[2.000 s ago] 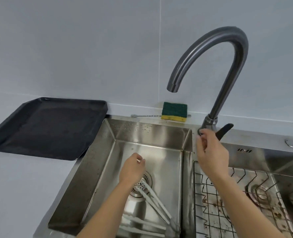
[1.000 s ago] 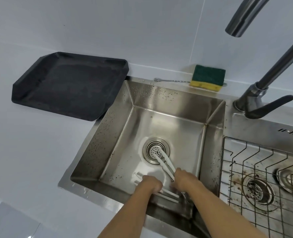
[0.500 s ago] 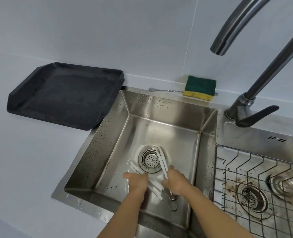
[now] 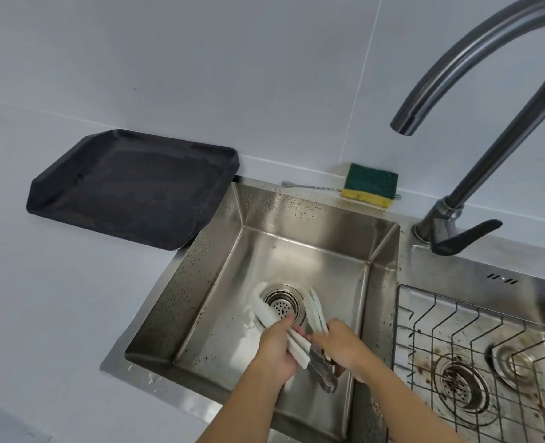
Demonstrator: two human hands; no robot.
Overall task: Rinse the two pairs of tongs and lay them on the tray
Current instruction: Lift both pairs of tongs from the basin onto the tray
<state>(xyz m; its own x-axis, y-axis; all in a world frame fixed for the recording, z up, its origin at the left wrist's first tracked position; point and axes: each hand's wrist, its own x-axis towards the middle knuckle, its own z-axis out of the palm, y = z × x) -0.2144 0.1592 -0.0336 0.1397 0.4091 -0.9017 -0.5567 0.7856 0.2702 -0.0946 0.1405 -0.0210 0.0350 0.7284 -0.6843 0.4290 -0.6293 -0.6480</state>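
Note:
Two pairs of white-tipped tongs are low in the left sink basin (image 4: 296, 219), near the drain. My left hand (image 4: 276, 350) grips the left pair of tongs (image 4: 263, 310), whose tips lie beside the drain. My right hand (image 4: 341, 345) grips the right pair of tongs (image 4: 315, 310); its tips point toward the back wall. A steel handle end sticks out below and between the two hands. The black tray (image 4: 130, 187) sits on the counter left of the sink with nothing on it. No water runs from the faucet spout (image 4: 403, 124).
A green and yellow sponge (image 4: 370, 185) leans at the back rim beside a thin metal chain (image 4: 309, 186). The faucet lever (image 4: 466, 236) points right. The right basin holds a wire rack (image 4: 475, 343) over a stained drain. White counter spreads to the left.
Two seconds ago my right hand was at the faucet base; it came down into the basin. Both hands have since taken up a pair of tongs each and lifted them slightly.

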